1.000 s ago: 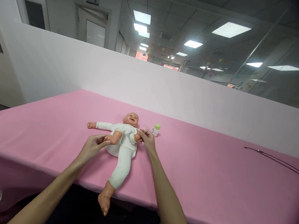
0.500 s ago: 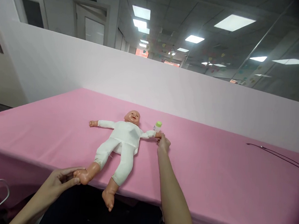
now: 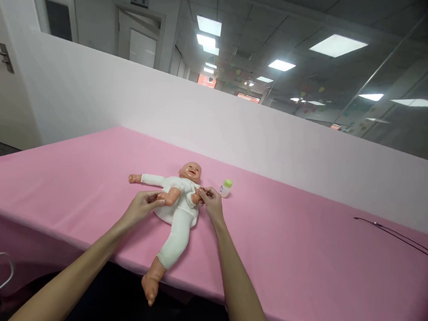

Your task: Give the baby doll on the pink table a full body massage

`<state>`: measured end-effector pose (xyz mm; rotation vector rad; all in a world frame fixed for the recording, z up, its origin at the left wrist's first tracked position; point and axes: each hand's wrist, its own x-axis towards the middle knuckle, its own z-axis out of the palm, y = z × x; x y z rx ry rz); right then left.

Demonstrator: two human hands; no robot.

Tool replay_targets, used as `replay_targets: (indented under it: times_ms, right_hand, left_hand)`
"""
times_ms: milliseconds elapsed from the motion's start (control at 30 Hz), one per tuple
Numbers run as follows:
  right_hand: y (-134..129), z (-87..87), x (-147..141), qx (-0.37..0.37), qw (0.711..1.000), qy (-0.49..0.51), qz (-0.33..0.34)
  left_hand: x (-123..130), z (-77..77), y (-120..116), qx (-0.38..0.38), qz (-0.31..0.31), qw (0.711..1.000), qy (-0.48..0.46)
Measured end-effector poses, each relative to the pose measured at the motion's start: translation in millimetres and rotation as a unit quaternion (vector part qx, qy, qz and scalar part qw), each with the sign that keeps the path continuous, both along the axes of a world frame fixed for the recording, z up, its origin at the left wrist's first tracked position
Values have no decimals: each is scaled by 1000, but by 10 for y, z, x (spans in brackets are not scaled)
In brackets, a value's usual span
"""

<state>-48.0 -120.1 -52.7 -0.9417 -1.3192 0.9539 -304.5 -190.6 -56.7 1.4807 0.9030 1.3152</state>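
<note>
A baby doll point(image 3: 183, 216) in white cloth lies on its back on a pink-covered table point(image 3: 296, 246), head towards the wall. My left hand point(image 3: 144, 205) is closed on one of its feet point(image 3: 170, 196), which is folded up over the belly. Pinched in my right hand point(image 3: 211, 202) is the doll's hand point(image 3: 196, 196) on the right side, drawn in over the chest close to the raised foot. The doll's other arm point(image 3: 153, 180) stretches out to the left. Its other leg point(image 3: 176, 239) lies straight, with the foot hanging past the table's front edge.
A small bottle with a green cap point(image 3: 225, 188) stands just right of the doll. Thin black cords point(image 3: 397, 236) lie at the table's right side. A white cable point(image 3: 11, 268) hangs at lower left. Behind the table runs a white half wall point(image 3: 217, 123) with glass above.
My left hand has lifted the doll's foot from the table edge up to its belly. My right hand has brought the doll's outstretched hand inward across the chest.
</note>
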Motion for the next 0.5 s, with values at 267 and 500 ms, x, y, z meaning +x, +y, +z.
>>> replay_targets:
  times_ms: [267, 500]
  right_hand:
    - [253, -84, 433, -46, 966, 184, -178]
    - [416, -379, 872, -129, 928, 111, -331]
  left_hand:
    - [-479, -193, -696, -65, 108, 990, 59]
    - [-798, -813, -1352, -132, 67, 986, 78]
